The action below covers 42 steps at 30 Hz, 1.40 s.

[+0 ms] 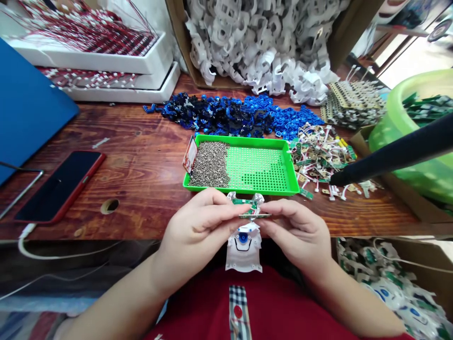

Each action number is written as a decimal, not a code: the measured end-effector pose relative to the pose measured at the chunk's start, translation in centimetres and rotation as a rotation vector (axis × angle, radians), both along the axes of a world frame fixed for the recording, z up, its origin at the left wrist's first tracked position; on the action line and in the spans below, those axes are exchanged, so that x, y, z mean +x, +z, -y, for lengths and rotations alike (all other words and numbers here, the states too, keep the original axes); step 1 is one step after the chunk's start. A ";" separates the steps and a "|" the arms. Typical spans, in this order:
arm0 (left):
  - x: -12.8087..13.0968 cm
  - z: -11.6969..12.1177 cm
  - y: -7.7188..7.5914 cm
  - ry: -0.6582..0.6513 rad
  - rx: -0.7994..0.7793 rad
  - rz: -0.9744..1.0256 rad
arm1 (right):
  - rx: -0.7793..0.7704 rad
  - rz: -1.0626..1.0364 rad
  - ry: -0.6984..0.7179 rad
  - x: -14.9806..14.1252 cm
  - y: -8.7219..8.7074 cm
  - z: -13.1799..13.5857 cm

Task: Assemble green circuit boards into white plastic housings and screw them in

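At the table's front edge, my left hand (205, 219) and my right hand (297, 231) meet over a white plastic shell (244, 257) with a blue round part in it. Both hands pinch a small green circuit board (255, 216), one at each end, its thin edge facing me. Just behind it, another green board (240, 202) shows between the shell's upper white tabs. The fingertips partly hide the boards and the middle of the shell. Right beyond my hands lies a green perforated tray (244, 192) with a heap of small screws (210, 165) in its left half.
Blue and black plastic parts (230, 113) are heaped behind the tray. Wired boards (322, 160) lie to its right, near a dark bar (389, 151). A phone (60, 186) sits at left. White shells (255, 42) fill a box behind; finished-looking shells (396, 293) lie low right.
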<state>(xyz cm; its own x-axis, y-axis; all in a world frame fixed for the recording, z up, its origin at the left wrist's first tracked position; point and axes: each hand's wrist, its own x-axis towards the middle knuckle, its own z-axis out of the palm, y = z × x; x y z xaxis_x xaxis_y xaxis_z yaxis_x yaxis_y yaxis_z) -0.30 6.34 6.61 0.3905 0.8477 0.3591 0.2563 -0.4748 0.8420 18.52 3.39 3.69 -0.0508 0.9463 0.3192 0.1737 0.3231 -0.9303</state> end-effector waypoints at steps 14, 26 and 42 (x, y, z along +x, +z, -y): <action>0.6 -1.2 2.3 0.000 -0.390 -0.069 | 0.349 0.297 0.049 1.2 0.5 -0.6; 0.2 -2.4 2.0 -0.067 -0.231 -0.067 | 0.395 0.381 0.002 1.8 0.1 -2.0; -6.8 -16.3 1.8 0.428 -0.149 -0.400 | -0.034 0.080 -0.375 2.7 -2.6 -1.6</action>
<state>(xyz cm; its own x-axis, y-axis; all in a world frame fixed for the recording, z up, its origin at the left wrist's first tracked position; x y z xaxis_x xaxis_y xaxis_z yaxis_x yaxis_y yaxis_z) -7.10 22.66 8.45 0.0841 0.9893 0.1195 0.7093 -0.1436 0.6902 21.22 4.96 1.09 0.2779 0.9139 0.2959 0.3461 0.1921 -0.9183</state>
